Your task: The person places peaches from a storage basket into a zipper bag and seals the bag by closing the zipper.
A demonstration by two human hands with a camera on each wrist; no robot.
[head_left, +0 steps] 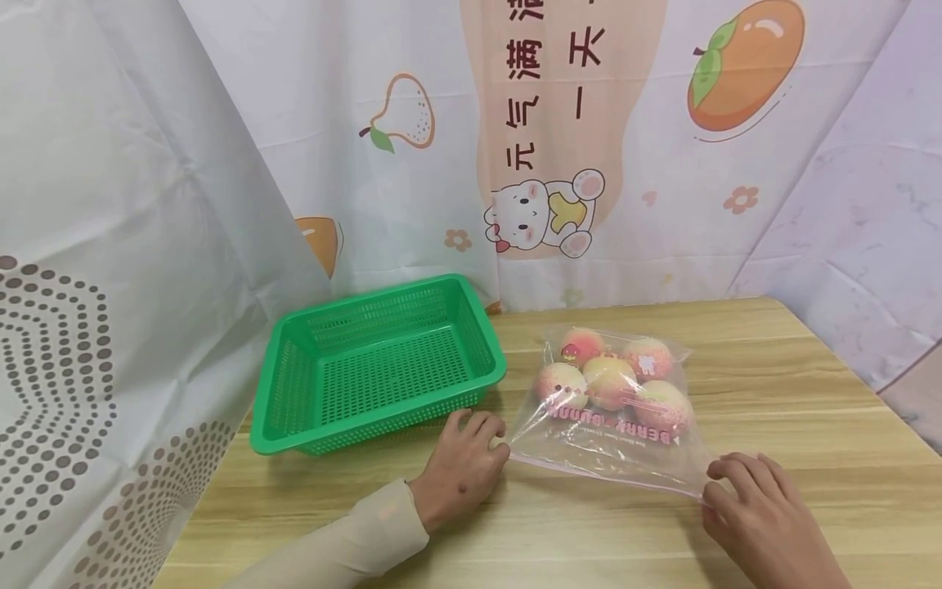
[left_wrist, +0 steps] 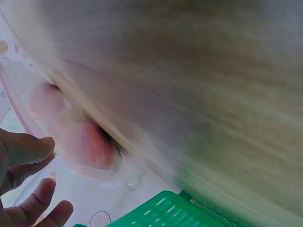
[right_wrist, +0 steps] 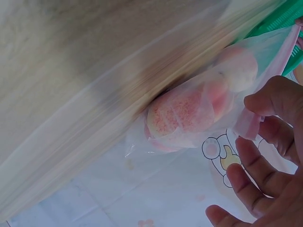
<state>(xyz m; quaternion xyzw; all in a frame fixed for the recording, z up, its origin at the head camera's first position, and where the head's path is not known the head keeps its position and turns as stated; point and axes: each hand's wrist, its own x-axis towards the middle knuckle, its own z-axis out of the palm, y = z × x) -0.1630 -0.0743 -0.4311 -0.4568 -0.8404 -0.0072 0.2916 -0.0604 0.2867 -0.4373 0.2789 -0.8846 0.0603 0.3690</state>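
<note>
A clear zip bag with pink lettering lies on the table, several peaches inside it. Its pink-edged mouth faces me, stretched between my hands. My left hand pinches the left corner of that edge between thumb and forefinger, the other fingers spread apart in the left wrist view. At the opposite corner my right hand pinches the pink strip, its remaining fingers loosely bent. In the right wrist view the peaches show through the plastic beyond the thumb.
A green plastic basket with perforated sides stands left of the bag, just beyond my left hand, nothing in it. The wood-grain table meets a printed curtain at the back; a dotted sheet hangs at the left.
</note>
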